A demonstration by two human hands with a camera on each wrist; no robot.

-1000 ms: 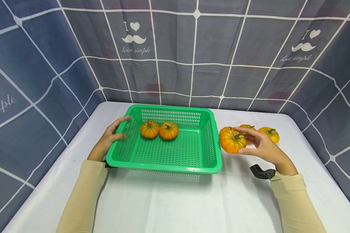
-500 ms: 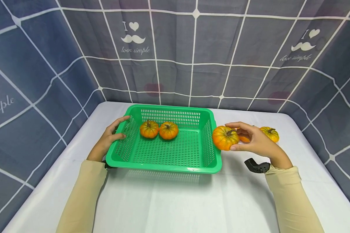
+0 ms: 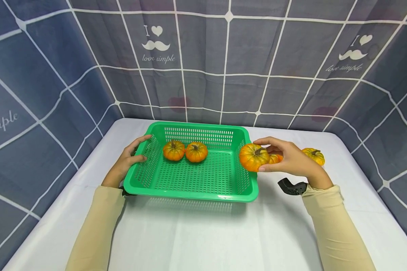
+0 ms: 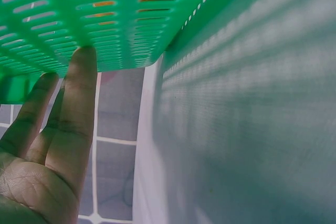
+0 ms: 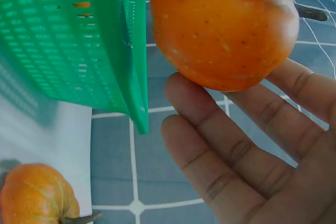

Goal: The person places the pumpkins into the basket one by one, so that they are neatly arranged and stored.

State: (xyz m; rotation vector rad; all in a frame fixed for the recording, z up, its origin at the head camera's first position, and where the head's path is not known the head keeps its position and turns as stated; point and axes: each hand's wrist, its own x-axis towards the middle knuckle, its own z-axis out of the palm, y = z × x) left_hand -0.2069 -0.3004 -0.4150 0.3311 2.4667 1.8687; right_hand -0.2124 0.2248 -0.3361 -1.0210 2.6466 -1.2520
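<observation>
My right hand [image 3: 288, 158] pinches a small orange-yellow pumpkin [image 3: 253, 157] by its side, above the right rim of a green plastic basket [image 3: 196, 196]. In the right wrist view, this pumpkin [image 5: 226, 30] hangs beside the basket's outer wall [image 5: 68, 51], with fingertips against its underside. My left hand [image 3: 126, 160] holds the basket's left rim, its thumb and a finger reaching over the edge. Other fingers [image 4: 79, 98] lie against the slotted wall in the left wrist view. Two pumpkins sit side by side inside the basket, a left one [image 3: 173, 150] and a right one [image 3: 196, 152].
Behind my right hand, another pumpkin [image 3: 274, 158] shows partly between the fingers. A yellow-orange pumpkin [image 3: 314, 155] rests farther right on the white tabletop [image 3: 190, 237]. A grey checked curtain [image 3: 203, 90] surrounds the table's back and sides.
My right hand has carried the pumpkin leftward and slightly up, from beside the basket to over its right rim. The left hand and the basket have stayed put.
</observation>
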